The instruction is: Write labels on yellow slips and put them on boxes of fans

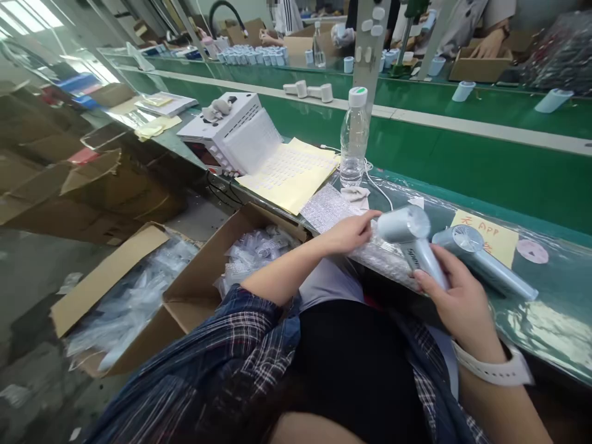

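Note:
My right hand [456,283] is wrapped round the handle of a light-blue gun-shaped device [407,225] with a thick cylindrical head and dark lettering on the handle. At the left end of that head is my left hand [354,233], index finger reaching to it and the other fingers curled; what they pinch, if anything, is hidden. A second gun-shaped device [490,259] lies on the bench just right of my right hand. Below the held device, clear bubble wrap [386,262] lies along the bench edge.
A water bottle [355,139] stands behind my hands, beside yellow label sheets [291,172] and a white instrument box [219,129]. Open cartons [194,296] of plastic bags are at my left. Across the green conveyor [462,148], co-workers handle light-blue parts [252,55].

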Demonstrator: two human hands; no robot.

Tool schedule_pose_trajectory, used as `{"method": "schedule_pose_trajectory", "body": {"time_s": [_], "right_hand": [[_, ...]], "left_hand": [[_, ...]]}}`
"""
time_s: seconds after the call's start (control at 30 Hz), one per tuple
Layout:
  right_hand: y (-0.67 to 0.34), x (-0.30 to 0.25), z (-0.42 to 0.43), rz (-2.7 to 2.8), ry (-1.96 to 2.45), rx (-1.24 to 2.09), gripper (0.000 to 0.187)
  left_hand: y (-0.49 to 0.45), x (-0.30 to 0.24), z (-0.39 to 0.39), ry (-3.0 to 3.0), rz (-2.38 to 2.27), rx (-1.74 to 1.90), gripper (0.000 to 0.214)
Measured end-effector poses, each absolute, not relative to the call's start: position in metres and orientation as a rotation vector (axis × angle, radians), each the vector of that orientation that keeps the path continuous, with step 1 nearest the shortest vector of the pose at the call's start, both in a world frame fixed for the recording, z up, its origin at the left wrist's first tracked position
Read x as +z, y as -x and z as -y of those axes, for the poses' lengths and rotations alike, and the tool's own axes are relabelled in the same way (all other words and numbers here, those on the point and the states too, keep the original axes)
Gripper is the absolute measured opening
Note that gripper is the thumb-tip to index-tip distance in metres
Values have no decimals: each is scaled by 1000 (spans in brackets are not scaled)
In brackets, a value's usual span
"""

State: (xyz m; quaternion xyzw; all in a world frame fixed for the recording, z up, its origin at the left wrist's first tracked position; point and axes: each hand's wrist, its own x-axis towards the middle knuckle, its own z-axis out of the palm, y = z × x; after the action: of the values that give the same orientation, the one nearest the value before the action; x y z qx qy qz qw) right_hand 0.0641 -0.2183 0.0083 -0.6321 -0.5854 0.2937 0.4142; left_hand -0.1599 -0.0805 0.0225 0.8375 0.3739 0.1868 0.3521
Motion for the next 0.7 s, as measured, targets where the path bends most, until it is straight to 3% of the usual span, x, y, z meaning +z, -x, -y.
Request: {"method": "schedule_pose_trajectory", "body": {"time_s": [0.1,0.27,0.4,0.53,0.7], "right_hand": [[-44,6,208,1517,1586,906,63],[-23,13,191,1890,1681,530,49],[-9,17,195,2096,1772,271,46],[-1,19,200,2157,1700,155,41],[-20,34,196,1470,1490,915,49]], "left_hand": [[162,11,79,-1661,-910,765,53],[171,13,67,-1088,-927,1056,45],[173,34,86,-1629,-957,1077,40],[169,66,123,-2645,-683,731,41],[174,95,136,-3097,-663,674,46]]}}
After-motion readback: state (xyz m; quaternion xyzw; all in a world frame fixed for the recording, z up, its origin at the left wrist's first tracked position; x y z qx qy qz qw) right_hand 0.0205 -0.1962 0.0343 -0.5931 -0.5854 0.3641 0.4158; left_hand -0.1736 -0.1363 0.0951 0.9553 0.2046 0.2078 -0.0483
